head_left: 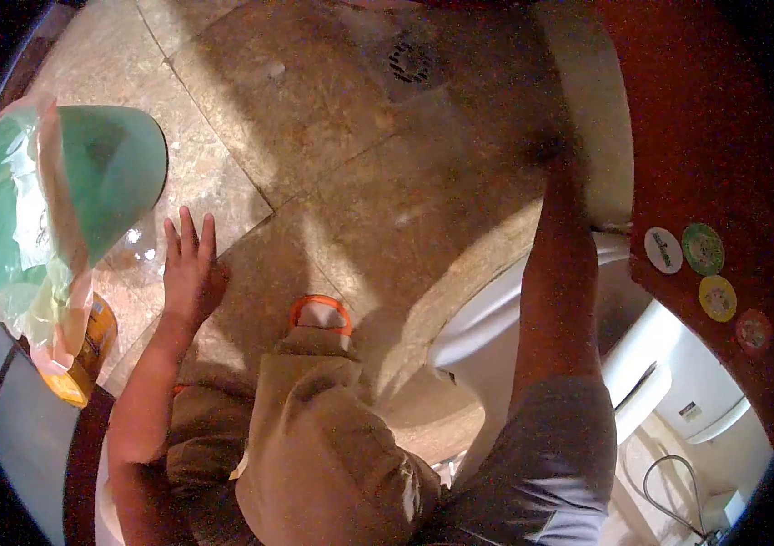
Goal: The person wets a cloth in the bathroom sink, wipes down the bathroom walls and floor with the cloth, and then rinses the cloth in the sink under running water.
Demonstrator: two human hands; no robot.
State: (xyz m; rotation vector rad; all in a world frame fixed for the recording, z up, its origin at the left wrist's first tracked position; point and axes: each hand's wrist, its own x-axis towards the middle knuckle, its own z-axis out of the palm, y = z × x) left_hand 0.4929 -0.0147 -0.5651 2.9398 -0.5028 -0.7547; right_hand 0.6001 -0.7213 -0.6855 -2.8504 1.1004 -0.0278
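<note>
My left hand is over the tiled floor with its fingers stretched and apart, holding nothing. Beside it on the left stands a green bin-like container, partly covered by a clear plastic bag. Below the bag, a yellow-orange box shows in part. My right arm reaches forward to the far right, where my right hand is a dark blur in shadow close to a pale edge. Its fingers, and anything in them, cannot be made out.
A round floor drain lies ahead in shadow. White toilet-like fixtures stand at lower right, near a thin looped hose. Round stickers dot a dark red panel. My foot wears an orange-rimmed slipper.
</note>
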